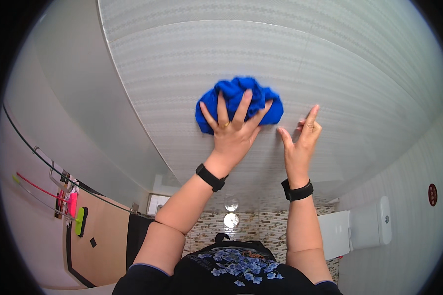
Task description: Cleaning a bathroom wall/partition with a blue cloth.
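Observation:
My left hand (pixel 234 129) presses a crumpled blue cloth (pixel 238 88) flat against the pale, patterned tiled wall (pixel 182 59), its fingers spread over the cloth. A ring is on one finger, and a black band (pixel 211 177) circles that wrist. To the right of the cloth, apart from it, my right hand (pixel 301 145) is raised near the wall with nothing in it. Its thumb and index finger stand apart, while the other fingers are partly bent and overlap. Whether its fingertips touch the wall I cannot tell. The right wrist also wears a black band (pixel 297 190).
Below right stands a white toilet (pixel 368 226) beside the side wall, which bears a dark red oval sticker (pixel 432 194). A round drain cover (pixel 231 220) sits in the mosaic floor (pixel 202 228). At left are a glass edge (pixel 83 187), a green brush (pixel 81 221) and a pink brush (pixel 73 202).

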Motion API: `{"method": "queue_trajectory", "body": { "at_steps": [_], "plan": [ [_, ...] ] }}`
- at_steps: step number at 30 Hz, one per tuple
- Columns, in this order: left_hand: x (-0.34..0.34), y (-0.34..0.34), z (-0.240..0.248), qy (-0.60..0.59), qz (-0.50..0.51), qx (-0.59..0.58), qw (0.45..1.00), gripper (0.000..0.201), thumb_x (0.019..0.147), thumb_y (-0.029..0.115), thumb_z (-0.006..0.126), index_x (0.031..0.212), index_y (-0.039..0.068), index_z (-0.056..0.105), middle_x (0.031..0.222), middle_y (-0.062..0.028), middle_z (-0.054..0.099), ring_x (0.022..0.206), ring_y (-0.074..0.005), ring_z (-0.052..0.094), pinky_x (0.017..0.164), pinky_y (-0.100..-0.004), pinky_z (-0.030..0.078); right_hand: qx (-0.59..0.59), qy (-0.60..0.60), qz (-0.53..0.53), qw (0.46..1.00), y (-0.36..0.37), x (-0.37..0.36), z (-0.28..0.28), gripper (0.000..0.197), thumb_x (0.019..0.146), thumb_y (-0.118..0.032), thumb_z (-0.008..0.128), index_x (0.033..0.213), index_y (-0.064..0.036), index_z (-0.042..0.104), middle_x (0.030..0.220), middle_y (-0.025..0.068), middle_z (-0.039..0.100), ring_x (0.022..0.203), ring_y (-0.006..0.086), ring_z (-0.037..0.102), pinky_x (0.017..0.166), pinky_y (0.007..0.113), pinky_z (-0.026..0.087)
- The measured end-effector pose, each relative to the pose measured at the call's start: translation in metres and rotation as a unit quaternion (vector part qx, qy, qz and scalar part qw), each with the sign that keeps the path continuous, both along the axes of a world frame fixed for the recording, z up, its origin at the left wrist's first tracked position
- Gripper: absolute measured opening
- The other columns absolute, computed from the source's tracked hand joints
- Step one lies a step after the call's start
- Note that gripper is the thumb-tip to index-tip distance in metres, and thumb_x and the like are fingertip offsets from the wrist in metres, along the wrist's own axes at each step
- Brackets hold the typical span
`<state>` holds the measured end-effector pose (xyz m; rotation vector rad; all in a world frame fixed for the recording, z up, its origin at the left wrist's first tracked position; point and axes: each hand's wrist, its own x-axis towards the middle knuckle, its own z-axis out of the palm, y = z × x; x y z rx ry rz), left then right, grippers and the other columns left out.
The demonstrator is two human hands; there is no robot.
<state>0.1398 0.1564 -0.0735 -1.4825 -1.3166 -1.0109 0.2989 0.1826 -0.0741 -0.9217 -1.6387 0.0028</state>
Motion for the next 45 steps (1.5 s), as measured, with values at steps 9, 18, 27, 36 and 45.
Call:
{"method": "queue_trajectory", "body": {
  "at_steps": [9, 18, 27, 36, 45],
  "plan": [
    [0.020, 0.022, 0.004, 0.006, 0.023, 0.067, 0.997, 0.052, 0.070, 0.037, 0.073, 0.119, 0.040, 0.058, 0.148, -0.0011, 0.019, 0.135, -0.0413, 0.009, 0.105, -0.0662, 0.002, -0.028, 0.009, 0.071, 0.997, -0.004, 0.004, 0.002, 0.090, 0.074, 0.005, 0.066, 0.148, -0.0083, 0.016, 0.102, 0.0086, 0.042, 0.088, 0.0193, 0.045, 0.083, 0.030, 0.043],
    [0.035, 0.017, -0.110, 0.051, 0.015, -0.051, 0.997, 0.056, 0.075, 0.040, 0.068, 0.127, 0.046, 0.048, 0.148, 0.0033, 0.015, 0.133, -0.0417, 0.013, 0.100, -0.0724, 0.009, -0.037, 0.051, 0.123, 0.990, -0.005, 0.036, 0.000, 0.071, 0.080, 0.013, 0.049, 0.144, -0.0058, 0.025, 0.105, 0.0118, 0.048, 0.085, 0.0195, 0.051, 0.078, 0.031, 0.046],
    [0.060, 0.015, -0.082, -0.011, 0.020, -0.073, 0.997, 0.050, 0.080, 0.031, 0.066, 0.125, 0.046, 0.050, 0.149, 0.0005, 0.016, 0.132, -0.0429, 0.015, 0.102, -0.0706, 0.007, -0.076, 0.111, -0.006, 0.991, 0.011, 0.080, -0.025, 0.074, 0.081, 0.011, 0.050, 0.146, -0.0033, 0.018, 0.102, 0.0106, 0.046, 0.082, 0.0177, 0.048, 0.082, 0.032, 0.043],
    [0.102, 0.041, 0.042, -0.035, -0.011, 0.030, 0.999, 0.054, 0.072, 0.031, 0.072, 0.123, 0.037, 0.057, 0.149, -0.0043, 0.021, 0.135, -0.0422, 0.010, 0.106, -0.0642, 0.001, -0.076, 0.071, 0.011, 0.994, 0.022, 0.087, -0.034, 0.079, 0.079, 0.011, 0.052, 0.147, -0.0027, 0.013, 0.103, 0.0120, 0.045, 0.082, 0.0196, 0.050, 0.081, 0.032, 0.045],
    [0.112, 0.048, -0.045, 0.025, 0.015, -0.014, 0.999, 0.057, 0.073, 0.042, 0.068, 0.126, 0.046, 0.049, 0.150, 0.0032, 0.017, 0.132, -0.0425, 0.017, 0.101, -0.0714, 0.009, -0.070, 0.050, 0.025, 0.996, 0.024, 0.091, -0.035, 0.080, 0.080, 0.011, 0.052, 0.147, -0.0030, 0.010, 0.103, 0.0130, 0.045, 0.083, 0.0204, 0.051, 0.079, 0.032, 0.046]
  ]
}}
